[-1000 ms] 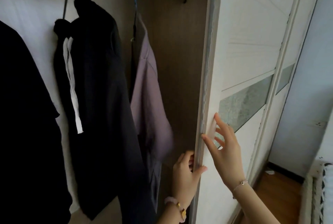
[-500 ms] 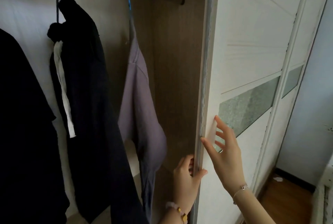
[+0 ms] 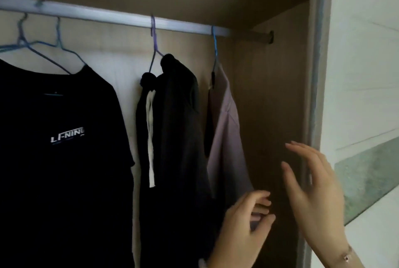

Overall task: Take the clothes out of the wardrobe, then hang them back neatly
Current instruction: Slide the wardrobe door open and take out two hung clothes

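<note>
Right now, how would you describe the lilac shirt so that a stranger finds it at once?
Follow the hanging rail to its right end. The lilac shirt hangs last there, on a blue hanger. Unlike the black jacket beside it, it is pale.

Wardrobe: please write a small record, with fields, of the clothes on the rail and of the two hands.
Rail: three garments hang
Leftmost: black T-shirt, white print
Middle: dark garment, white drawstring, purple hanger
Nearest door: lilac shirt, blue hanger
Left hand: at lilac shirt's lower edge; grip unclear
Right hand: fingers spread, holds nothing
</note>
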